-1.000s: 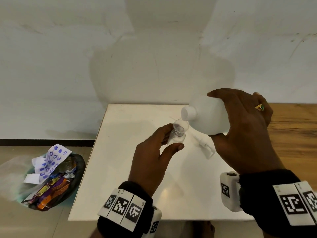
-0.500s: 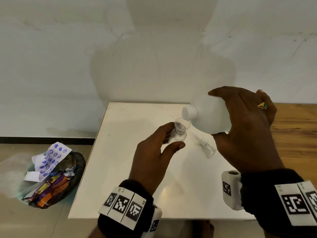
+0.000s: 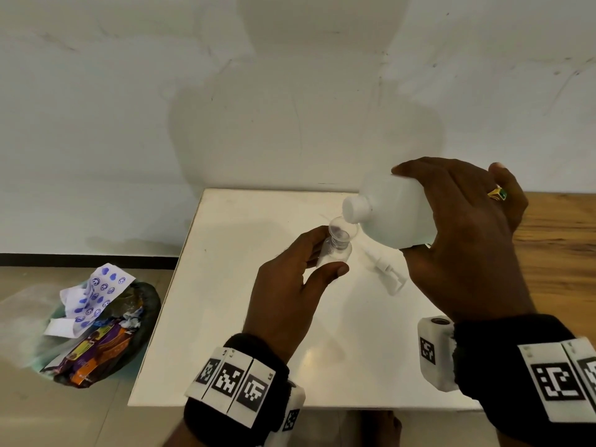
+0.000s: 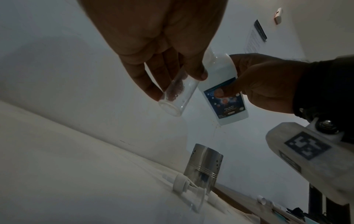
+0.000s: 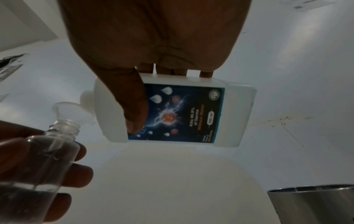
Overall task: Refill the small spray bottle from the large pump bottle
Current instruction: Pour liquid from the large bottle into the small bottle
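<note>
My left hand grips the small clear spray bottle above the white table, tilted a little. A clear funnel sits in its open neck. In the right wrist view the small bottle has clear liquid in its lower part. My right hand holds the large white bottle on its side, thumb on the blue label, with its open neck at the funnel rim. The white pump head lies on the table under the large bottle.
A perforated steel canister stands on the table behind the loose pump parts. A bin full of wrappers sits on the floor at the left. A wooden surface adjoins the table on the right; the wall is close behind.
My right hand has lifted the body of the large bottle slightly, tipping it a bit more toward the funnel. The left hand and small bottle have barely moved.
</note>
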